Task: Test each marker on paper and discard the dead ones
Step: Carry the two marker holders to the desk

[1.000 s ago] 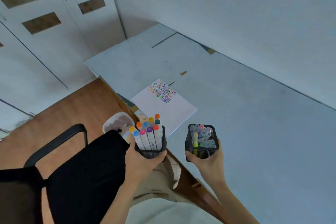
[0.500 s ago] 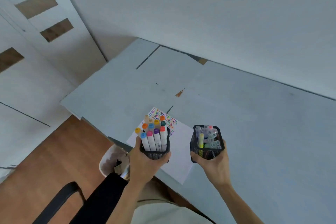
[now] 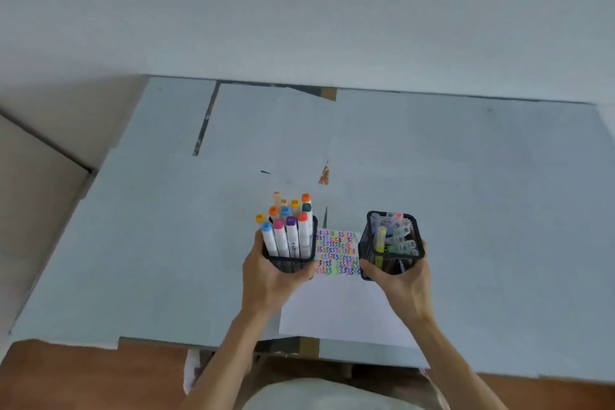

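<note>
My left hand point(image 3: 269, 273) grips a black mesh cup point(image 3: 293, 260) packed with several white markers point(image 3: 286, 226) that have coloured caps, standing upright. My right hand point(image 3: 399, 283) grips a second black mesh cup point(image 3: 369, 243), tilted toward me, which holds several pale markers point(image 3: 397, 236) and a yellow one. Both cups hover above a white sheet of paper point(image 3: 342, 309) on the grey table point(image 3: 149, 243). Rows of coloured squiggles point(image 3: 336, 253) cover the top of the sheet, between the two cups.
The table meets a pale wall at the back. Dark gaps and a brown patch point(image 3: 323, 176) mark its surface behind the cups. A white bin point(image 3: 193, 373) peeks out under the front edge, left of my arm. Wooden floor point(image 3: 83, 376) lies below.
My view has swung from the side round to face the table squarely. Both hands have carried the cups forward over the paper. The chair and doors have left the view.
</note>
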